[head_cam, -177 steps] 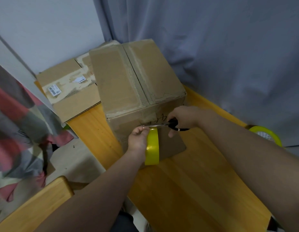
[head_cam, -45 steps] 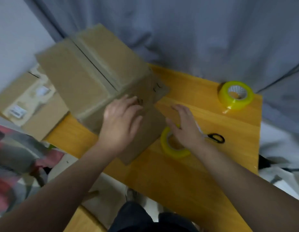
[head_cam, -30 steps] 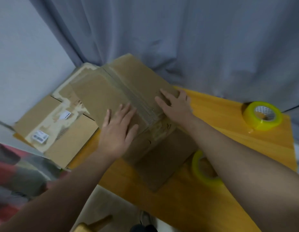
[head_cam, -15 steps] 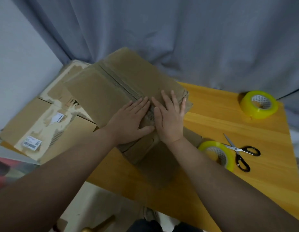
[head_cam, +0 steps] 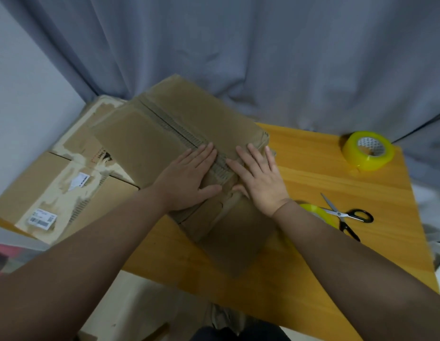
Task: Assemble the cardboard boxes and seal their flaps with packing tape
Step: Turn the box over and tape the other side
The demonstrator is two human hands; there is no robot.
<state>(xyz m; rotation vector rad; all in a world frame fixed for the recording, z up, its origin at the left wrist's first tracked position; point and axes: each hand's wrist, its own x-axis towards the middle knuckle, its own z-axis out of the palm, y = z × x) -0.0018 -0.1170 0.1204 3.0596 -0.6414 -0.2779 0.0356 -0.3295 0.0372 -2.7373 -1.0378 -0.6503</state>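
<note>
Head | left hand (head_cam: 187,178), right hand (head_cam: 259,177) flat on box (head_cam: 150,143) | straddling seam (head_cam: 179,131)

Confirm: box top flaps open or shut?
Shut. Cardboard box flaps lie flat, meeting at the seam; left hand and right hand press on them.

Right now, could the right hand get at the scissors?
Probably yes. The right hand lies flat on the box, holding nothing. The scissors lie uncovered on the table just beside that forearm, by a tape roll. Nothing stands between them.
</note>
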